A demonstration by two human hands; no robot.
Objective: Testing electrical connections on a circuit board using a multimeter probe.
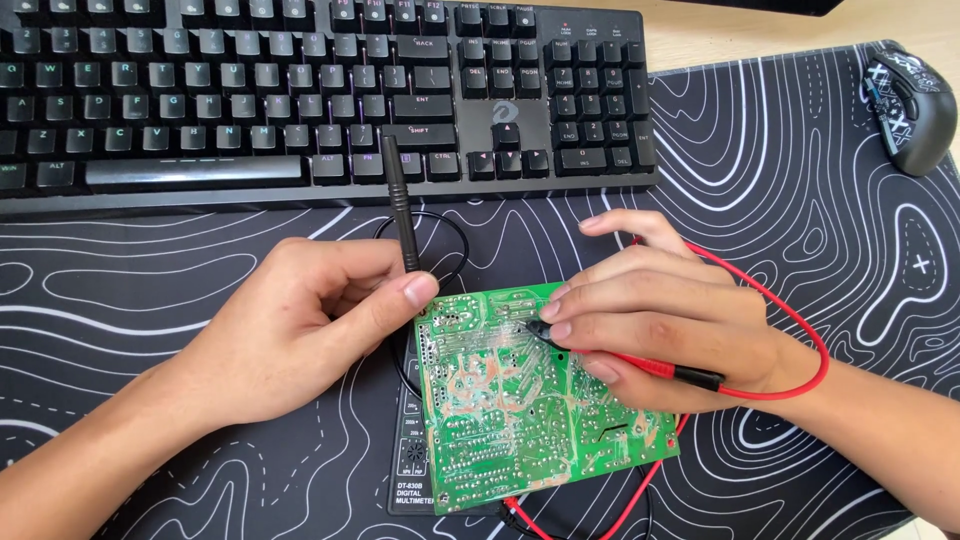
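A green circuit board (520, 420) lies solder side up on top of a black multimeter (408, 470), in the middle of the patterned mat. My left hand (300, 325) grips a black probe (398, 200) that stands up over the board's upper left corner, its tip hidden behind my thumb. My right hand (650, 310) holds a red probe (640, 362) low and flat, its dark tip touching the board near the upper middle. The red lead (800, 330) loops round my right wrist.
A black keyboard (300, 90) spans the back. A black mouse (910, 105) sits at the far right. The black mat with white wavy lines (820, 200) covers the desk. A black lead (450, 225) curls just behind the board.
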